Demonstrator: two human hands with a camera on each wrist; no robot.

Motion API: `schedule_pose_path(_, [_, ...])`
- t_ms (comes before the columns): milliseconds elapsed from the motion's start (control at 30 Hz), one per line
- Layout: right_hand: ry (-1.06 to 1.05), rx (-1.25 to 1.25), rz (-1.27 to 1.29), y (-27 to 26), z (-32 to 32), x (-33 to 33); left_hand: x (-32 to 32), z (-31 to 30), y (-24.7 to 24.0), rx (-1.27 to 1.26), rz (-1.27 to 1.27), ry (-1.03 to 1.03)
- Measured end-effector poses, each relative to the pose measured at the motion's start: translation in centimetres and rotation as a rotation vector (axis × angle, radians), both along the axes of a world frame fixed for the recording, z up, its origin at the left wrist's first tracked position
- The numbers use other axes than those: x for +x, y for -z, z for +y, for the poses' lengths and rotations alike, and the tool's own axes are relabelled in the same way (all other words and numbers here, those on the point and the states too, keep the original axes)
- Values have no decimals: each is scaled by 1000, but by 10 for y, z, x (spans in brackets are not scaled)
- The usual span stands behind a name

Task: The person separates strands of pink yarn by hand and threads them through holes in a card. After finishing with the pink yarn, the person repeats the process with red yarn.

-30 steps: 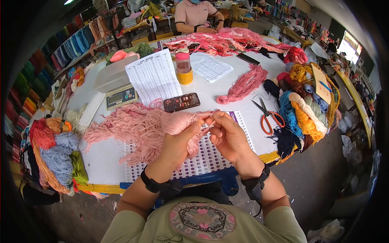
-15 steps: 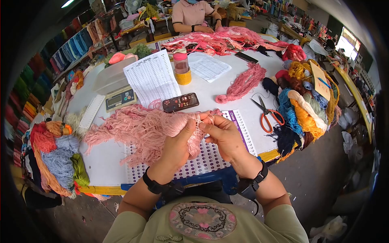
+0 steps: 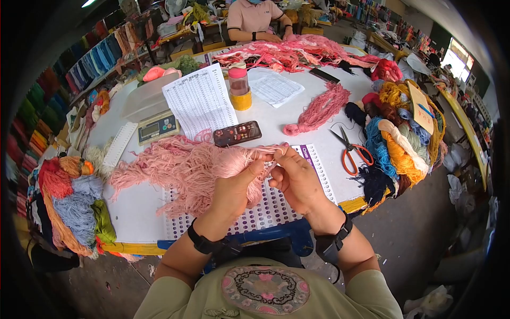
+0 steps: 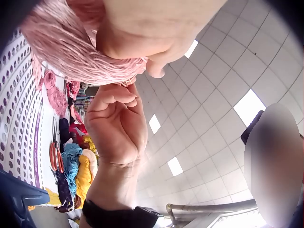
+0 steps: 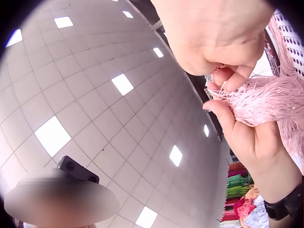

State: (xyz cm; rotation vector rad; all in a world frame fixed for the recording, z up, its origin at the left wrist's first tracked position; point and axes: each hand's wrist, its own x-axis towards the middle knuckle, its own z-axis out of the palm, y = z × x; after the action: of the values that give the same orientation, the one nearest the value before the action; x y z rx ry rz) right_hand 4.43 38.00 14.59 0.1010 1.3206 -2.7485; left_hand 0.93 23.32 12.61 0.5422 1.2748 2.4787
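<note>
A large hank of pale pink yarn (image 3: 180, 167) spreads over the table, its right end bunched up in my left hand (image 3: 234, 189). That hand grips the bunch, with the thumb lying along its top. Close beside it, my right hand (image 3: 298, 183) pinches pink strands at the bunch's end between thumb and curled fingers. In the right wrist view, strand ends (image 5: 223, 94) poke out between the two hands. The left wrist view shows the yarn bunch (image 4: 78, 52) smooth and taut under the left hand, with the right hand (image 4: 116, 123) at its tip.
Orange-handled scissors (image 3: 353, 154) and a rose hank (image 3: 321, 109) lie to the right. Behind are a patterned phone case (image 3: 237, 134), a scale (image 3: 158, 129), printed sheets (image 3: 202, 101) and a bottle (image 3: 239, 87). Coloured yarn heaps (image 3: 401, 141) flank both sides. A person (image 3: 258, 21) sits opposite.
My right hand dipped over the strands beside the left thumb, then rose back to the bunch's end, drawing strands. My left hand has kept its grip and hardly moved.
</note>
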Motion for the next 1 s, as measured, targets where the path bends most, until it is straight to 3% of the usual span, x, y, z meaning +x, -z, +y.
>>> schedule_pose_path(167, [-12,158,54,-1,2,-1,8,4,-9,89,-42,19])
schedule_pose_path(267, [-38,275,51,-7,-2,2,9,5,-7,-6,3,-8])
schedule_pose_path(333, [-42,277,58,-1,-1,2,10,4,-6,-187,115,-55])
schedule_pose_path(500, [-12,244,55,-2,-3,2,11,7,-8,-108,68,-79])
schedule_pose_path(600, [-11,67,63,-3,3,6,6,6,-17,-157,85,-117])
schedule_pose_path(667, [-269,45,7,-9,17,11,0,-1,-31,-199,82,-135])
schedule_pose_path(700, [-331,153,-11,-10,25,13,-4,-12,-41,-155,-88,-31])
schedule_pose_path(733, [-192,240,18,-12,34,16,-11,-23,-46,-112,-259,75])
schedule_pose_path(800, [158,441,70,-8,65,16,-29,-48,-42,-174,-221,-110])
schedule_pose_path(867, [545,270,148,18,110,7,-62,-95,-18,85,-363,-68])
schedule_pose_path(933, [540,-15,121,23,154,17,-93,-146,4,263,-469,-35])
schedule_pose_path(1000, [525,-108,120,41,202,33,-122,-208,34,274,-523,-89])
